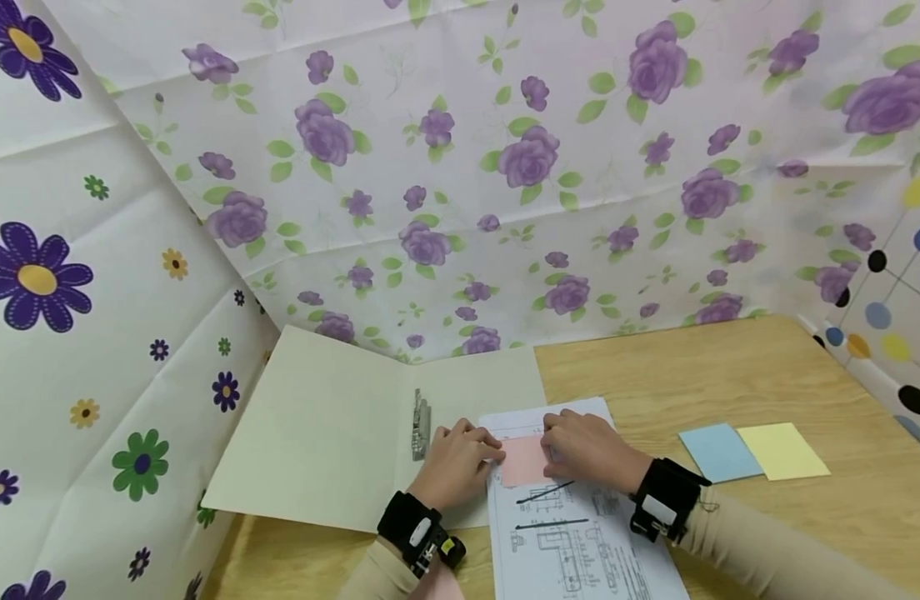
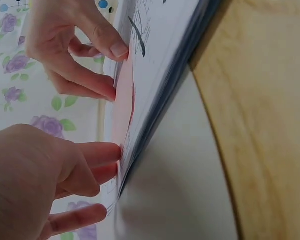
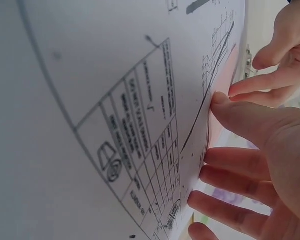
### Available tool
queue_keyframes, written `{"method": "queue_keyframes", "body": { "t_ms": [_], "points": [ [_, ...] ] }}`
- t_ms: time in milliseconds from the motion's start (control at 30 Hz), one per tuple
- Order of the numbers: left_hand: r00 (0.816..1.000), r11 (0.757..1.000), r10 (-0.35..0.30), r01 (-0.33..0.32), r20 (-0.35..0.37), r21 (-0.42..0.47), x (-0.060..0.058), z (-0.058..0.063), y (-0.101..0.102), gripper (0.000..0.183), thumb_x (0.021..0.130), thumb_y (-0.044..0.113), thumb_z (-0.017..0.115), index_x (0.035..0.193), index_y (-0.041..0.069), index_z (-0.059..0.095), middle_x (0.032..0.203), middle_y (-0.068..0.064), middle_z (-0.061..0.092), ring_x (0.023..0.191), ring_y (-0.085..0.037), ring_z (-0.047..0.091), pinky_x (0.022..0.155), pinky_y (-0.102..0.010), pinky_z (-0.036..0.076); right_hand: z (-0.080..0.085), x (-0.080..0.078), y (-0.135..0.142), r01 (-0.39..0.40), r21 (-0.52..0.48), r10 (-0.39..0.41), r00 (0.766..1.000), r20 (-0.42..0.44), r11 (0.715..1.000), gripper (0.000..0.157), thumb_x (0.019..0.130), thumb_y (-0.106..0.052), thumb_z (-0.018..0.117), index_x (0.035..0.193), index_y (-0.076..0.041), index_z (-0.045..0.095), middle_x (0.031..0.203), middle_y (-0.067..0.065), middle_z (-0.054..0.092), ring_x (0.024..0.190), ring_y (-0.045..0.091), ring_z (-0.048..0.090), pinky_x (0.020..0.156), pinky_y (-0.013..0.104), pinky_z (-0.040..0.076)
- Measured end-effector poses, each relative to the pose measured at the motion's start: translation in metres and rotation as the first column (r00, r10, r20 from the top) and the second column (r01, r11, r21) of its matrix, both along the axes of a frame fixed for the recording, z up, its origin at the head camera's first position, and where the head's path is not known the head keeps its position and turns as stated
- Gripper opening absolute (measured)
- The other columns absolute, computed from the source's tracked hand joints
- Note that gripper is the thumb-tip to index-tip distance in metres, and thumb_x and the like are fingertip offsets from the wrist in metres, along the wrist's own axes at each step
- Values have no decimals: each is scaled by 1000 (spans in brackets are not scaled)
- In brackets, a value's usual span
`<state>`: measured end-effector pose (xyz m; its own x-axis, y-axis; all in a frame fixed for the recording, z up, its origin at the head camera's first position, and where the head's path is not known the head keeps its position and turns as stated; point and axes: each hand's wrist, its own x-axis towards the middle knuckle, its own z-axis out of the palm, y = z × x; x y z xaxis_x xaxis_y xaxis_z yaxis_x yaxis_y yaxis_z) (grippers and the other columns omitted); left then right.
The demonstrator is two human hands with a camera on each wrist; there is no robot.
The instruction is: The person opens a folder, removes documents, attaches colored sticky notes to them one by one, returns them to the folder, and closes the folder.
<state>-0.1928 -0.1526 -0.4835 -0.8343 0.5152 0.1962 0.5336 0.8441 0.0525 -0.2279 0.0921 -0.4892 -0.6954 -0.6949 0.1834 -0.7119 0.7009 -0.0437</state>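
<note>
A pink sticky note (image 1: 523, 462) lies on a stack of printed sheets with technical drawings (image 1: 520, 554). At the note's left edge, the fingertips of my left hand (image 1: 456, 462) touch it; in the left wrist view that hand (image 2: 45, 170) has its fingers fairly straight. My right hand (image 1: 591, 450) rests at the note's right edge. In the right wrist view, its thumb and spread fingers (image 3: 240, 162) press on the paper. Beneath the sheets' left side lies an opened cream folder (image 1: 317, 433) with a metal lever clip (image 1: 421, 429) near its fold.
On the wooden table (image 1: 655, 375), a blue sticky note (image 1: 718, 452) and a yellow one (image 1: 784, 452) lie side by side to the right. Another pink piece (image 1: 439, 585) shows partly below my left wrist. Flower-patterned sheets (image 1: 460, 183) stand behind and at the left.
</note>
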Motion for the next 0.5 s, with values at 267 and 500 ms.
{"method": "queue_keyframes", "body": {
  "t_ms": [267, 500],
  "points": [
    [999, 998, -14, 11, 51, 65, -1, -4, -1, 25, 95, 18, 61, 111, 26, 78, 116, 7, 72, 105, -18, 59, 84, -45, 47, -3, -1, 19, -16, -55, 18, 999, 37, 998, 58, 76, -57, 78, 117, -17, 73, 111, 2, 68, 92, 19, 62, 65, 36, 52],
    [999, 993, -14, 8, 52, 114, -2, -7, -1, 25, 96, 17, 59, 109, 24, 79, 115, 5, 71, 105, -19, 59, 88, -48, 46, 6, -12, 85, 77, -118, -67, 993, 93, 990, 97, 66, -67, 79, 145, -16, 53, 134, 10, 59, 108, 25, 63, 82, 47, 57]
  ]
}}
